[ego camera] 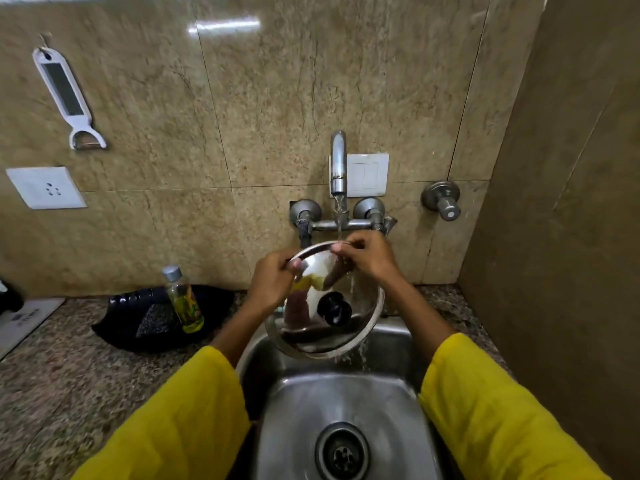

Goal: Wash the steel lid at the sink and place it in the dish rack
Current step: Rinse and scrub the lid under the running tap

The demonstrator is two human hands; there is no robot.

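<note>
The steel lid (343, 336) is up over the back of the sink (332, 403), tilted on edge so its shiny face and black knob (334, 308) turn toward the person, and water from the tap (338, 161) is running onto its upper rim and streaming off the lower edge into the basin.

Around it, the speckled counter (69, 375) carries a black tray (152, 320) to the left, with a small bottle of yellow liquid (183, 301) standing in it. No dish rack shows from where I stand.

Both arms in yellow sleeves (502, 410) reach in. The left hand (273, 282) is closed on the lid's upper left rim, thumb over the front. The right hand (370, 254) pinches the top rim right under the stream, fingers curled tight on the edge.

To my eye the lid looks thin, stiff and fairly light, but wet metal like that will be slick, and the rim offers little to grip. The knob seems the surest hold for carrying it off; otherwise, two hands on opposite edges, as now, should keep it from sliding.
</note>
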